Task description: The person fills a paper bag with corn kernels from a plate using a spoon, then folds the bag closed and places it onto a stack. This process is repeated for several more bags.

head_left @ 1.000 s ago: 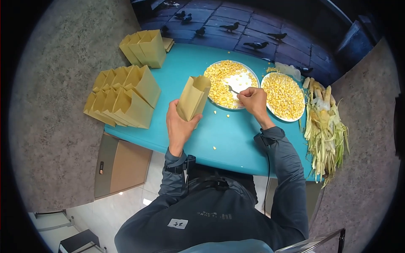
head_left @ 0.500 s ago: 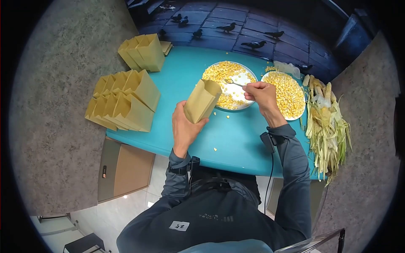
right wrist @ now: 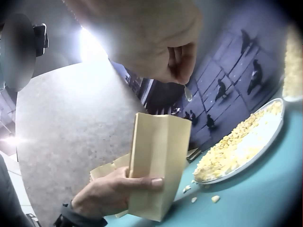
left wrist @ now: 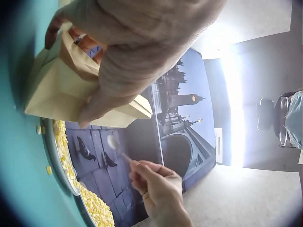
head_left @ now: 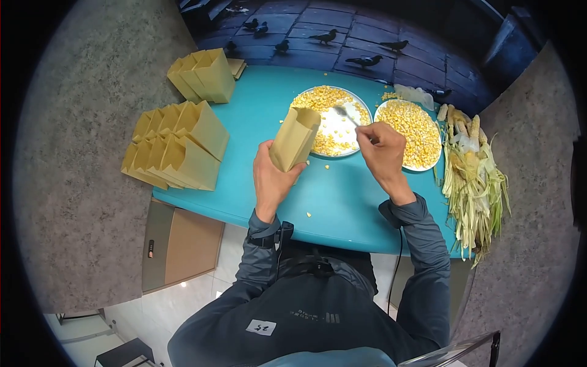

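My left hand (head_left: pixel 273 183) grips an open-topped brown paper bag (head_left: pixel 293 142) by its lower part, thumb on one side and fingers round the other. The bag leans to the right, its mouth overlapping the left edge of a round plate (head_left: pixel 334 127) of yellow corn kernels in the head view. In my right hand (head_left: pixel 385 153) a small metal spoon (head_left: pixel 350 116) is pinched by its handle, its blurred bowl above the plate. The spoon (right wrist: pixel 188 93) appears just beyond the bag's mouth in the right wrist view. Inside the bag is hidden.
A second plate (head_left: pixel 418 169) heaped with corn kernels stands at the right. Beyond it lie husks and cobs (head_left: pixel 468 177). Several upright paper bags (head_left: pixel 189 156) stand at the left, with more bags (head_left: pixel 208 76) behind. Loose kernels (head_left: pixel 309 215) dot the teal table (head_left: pixel 348 208).
My right hand has lifted the spoon from among the kernels and moved right and nearer my body. The left hand has shifted slightly right with the bag, which leans more.
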Demonstrator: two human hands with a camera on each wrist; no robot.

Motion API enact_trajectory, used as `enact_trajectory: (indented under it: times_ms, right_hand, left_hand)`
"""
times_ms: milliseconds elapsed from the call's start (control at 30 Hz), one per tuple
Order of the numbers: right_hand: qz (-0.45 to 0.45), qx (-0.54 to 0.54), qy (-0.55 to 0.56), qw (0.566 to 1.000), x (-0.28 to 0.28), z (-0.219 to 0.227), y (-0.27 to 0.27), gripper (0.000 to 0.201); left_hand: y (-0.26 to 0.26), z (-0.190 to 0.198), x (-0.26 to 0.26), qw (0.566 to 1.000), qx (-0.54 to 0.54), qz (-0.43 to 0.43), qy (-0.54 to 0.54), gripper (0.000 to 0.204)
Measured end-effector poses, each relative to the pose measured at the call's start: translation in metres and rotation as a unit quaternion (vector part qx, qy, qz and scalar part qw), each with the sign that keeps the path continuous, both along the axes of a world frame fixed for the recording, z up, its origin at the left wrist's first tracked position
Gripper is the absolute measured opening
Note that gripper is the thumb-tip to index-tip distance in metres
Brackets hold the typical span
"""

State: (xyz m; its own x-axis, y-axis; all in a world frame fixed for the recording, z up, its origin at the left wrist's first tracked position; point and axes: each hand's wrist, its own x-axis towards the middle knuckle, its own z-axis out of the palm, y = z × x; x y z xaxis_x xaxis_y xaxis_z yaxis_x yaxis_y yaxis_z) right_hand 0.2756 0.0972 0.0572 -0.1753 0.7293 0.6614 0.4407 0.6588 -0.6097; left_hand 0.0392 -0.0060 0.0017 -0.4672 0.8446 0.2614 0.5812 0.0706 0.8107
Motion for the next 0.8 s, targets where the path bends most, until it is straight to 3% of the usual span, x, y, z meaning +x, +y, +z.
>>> enact_trajectory:
  times_ms: [100, 267, 400, 500, 600, 700, 800]
  right_hand:
    - [0.034, -0.100, 0.012, 0.994, -0.002, -0.040, -0.006, 0.002]
    - [0.080, -0.218, 0.032, 0.972, -0.019, -0.050, -0.016, 0.004]
    - [0.054, -0.168, -0.019, 0.984, -0.025, -0.065, -0.009, 0.004]
    - [0.016, -0.208, 0.001, 0.978, -0.024, -0.059, -0.006, 0.006]
    - [0.018, -0.235, 0.052, 0.970, -0.022, -0.053, -0.014, 0.008]
    - [0.054, -0.240, 0.033, 0.969, -0.024, -0.054, -0.024, 0.008]
    - [0.031, -0.212, 0.012, 0.977, -0.022, -0.064, -0.020, 0.008]
  left_hand:
    - [-0.011, 0.004, -0.008, 1.000, 0.003, 0.024, -0.018, 0.080]
    - [-0.026, 0.009, -0.015, 0.999, 0.005, 0.037, -0.024, 0.079]
    - [-0.030, 0.010, -0.018, 0.998, 0.000, 0.040, -0.041, 0.078]
    - [-0.032, 0.009, -0.019, 0.999, -0.007, 0.043, -0.029, 0.077]
    - [-0.033, 0.011, -0.019, 0.998, -0.001, 0.035, -0.054, 0.079]
    - [-0.032, 0.015, -0.018, 0.998, -0.010, 0.036, -0.056, 0.079]
    - [-0.030, 0.014, -0.017, 0.998, -0.006, 0.035, -0.057, 0.078]
